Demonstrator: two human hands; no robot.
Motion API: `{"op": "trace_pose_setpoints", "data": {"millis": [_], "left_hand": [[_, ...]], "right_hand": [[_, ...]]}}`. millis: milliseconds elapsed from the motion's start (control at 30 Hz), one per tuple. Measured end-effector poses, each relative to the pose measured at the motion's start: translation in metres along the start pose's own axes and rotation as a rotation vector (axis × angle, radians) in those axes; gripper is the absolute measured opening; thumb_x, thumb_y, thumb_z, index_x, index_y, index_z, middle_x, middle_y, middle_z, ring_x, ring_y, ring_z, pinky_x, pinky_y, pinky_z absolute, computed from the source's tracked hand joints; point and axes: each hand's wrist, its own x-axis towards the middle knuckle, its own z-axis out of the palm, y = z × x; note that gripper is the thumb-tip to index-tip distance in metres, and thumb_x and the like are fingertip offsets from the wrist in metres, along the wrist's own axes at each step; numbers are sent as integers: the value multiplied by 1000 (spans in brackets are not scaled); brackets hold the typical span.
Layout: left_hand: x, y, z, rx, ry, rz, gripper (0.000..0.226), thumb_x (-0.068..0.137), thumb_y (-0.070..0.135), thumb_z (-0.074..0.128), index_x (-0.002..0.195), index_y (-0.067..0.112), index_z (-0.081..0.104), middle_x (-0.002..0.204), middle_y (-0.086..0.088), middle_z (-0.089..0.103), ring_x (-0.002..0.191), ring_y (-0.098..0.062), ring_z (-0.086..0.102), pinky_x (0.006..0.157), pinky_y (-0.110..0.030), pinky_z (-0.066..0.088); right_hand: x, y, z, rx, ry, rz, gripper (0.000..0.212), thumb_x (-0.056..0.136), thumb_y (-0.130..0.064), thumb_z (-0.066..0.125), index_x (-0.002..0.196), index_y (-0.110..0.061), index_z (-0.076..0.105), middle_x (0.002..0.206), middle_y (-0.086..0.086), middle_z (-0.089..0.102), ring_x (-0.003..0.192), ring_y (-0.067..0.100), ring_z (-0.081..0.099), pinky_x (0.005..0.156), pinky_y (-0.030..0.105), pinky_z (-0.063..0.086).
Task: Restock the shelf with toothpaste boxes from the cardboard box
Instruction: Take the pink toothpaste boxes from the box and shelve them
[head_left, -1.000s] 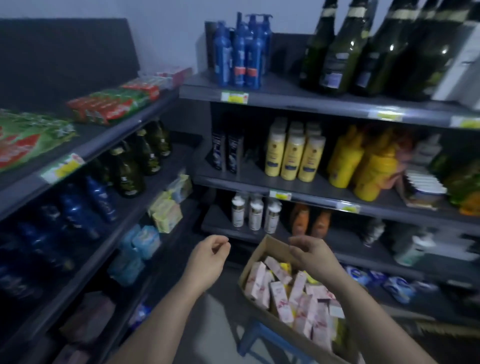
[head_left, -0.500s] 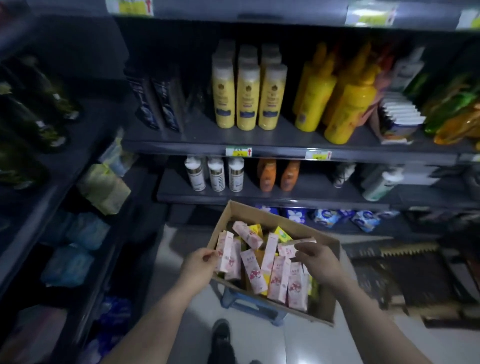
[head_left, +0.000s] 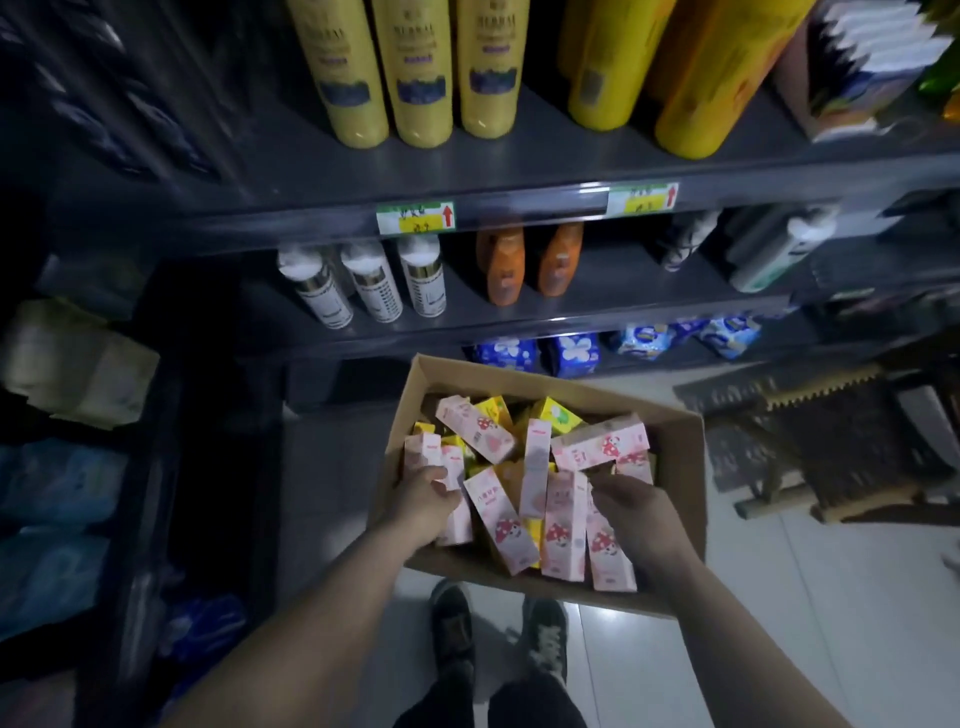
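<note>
Early stage: left hand (head_left: 423, 501) closing on pink toothpaste boxes (head_left: 558, 525); right hand (head_left: 631, 512) grip unclear; cardboard box (head_left: 680, 499) nearly full; shelving pending.

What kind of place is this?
Most likely a small shop aisle: shelves carry price tags, rows of identical yellow bottles stand on display, and a carton of boxed stock waits below.
</note>
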Motion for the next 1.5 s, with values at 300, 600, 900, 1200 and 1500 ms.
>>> {"op": "trace_pose_setpoints", "data": {"millis": [300, 600, 900, 1200, 1500], "left_hand": [[54, 8, 44, 238, -124, 49, 46, 98, 30, 49, 142, 22, 38, 136, -1, 49, 119, -18, 49, 88, -27, 39], [55, 6, 61, 192, 0, 56, 40, 94, 31, 57, 128, 18, 41, 122, -2, 53, 115, -20, 53, 63, -20, 38], [45, -16, 28, -275, 10, 38, 35, 89, 32, 65, 122, 23, 60, 118, -1, 62, 108, -20, 60, 92, -45, 52], [42, -27, -4, -576, 168, 107, 23, 91, 27, 63, 113, 23, 64, 101, 1, 69, 92, -12, 65, 69, -26, 53], [48, -42, -23, -741, 243, 123, 23, 86, 27, 69, 108, 18, 67, 103, -4, 71, 104, -21, 66, 84, -38, 55]], "right_hand": [[46, 19, 14, 31, 30, -15, 25, 98, -15, 51, 116, -14, 67, 112, 2, 68, 92, 17, 65, 71, 29, 53], [59, 34, 21, 76, 19, -26, 23, 97, -10, 51, 111, -13, 69, 111, 2, 69, 96, 14, 64, 71, 20, 51], [68, 24, 36, -40, 19, -66, 32, 99, -19, 48, 129, -15, 61, 130, 2, 60, 108, 16, 58, 64, 12, 45], [100, 19, 77, -616, -21, -11, 30, 97, -35, 35, 107, -20, 59, 113, 5, 61, 109, 32, 49, 95, 43, 36], [96, 0, 107, -543, 7, -50, 38, 88, -48, 54, 115, -21, 59, 115, 4, 62, 119, 28, 46, 111, 42, 22]]}}
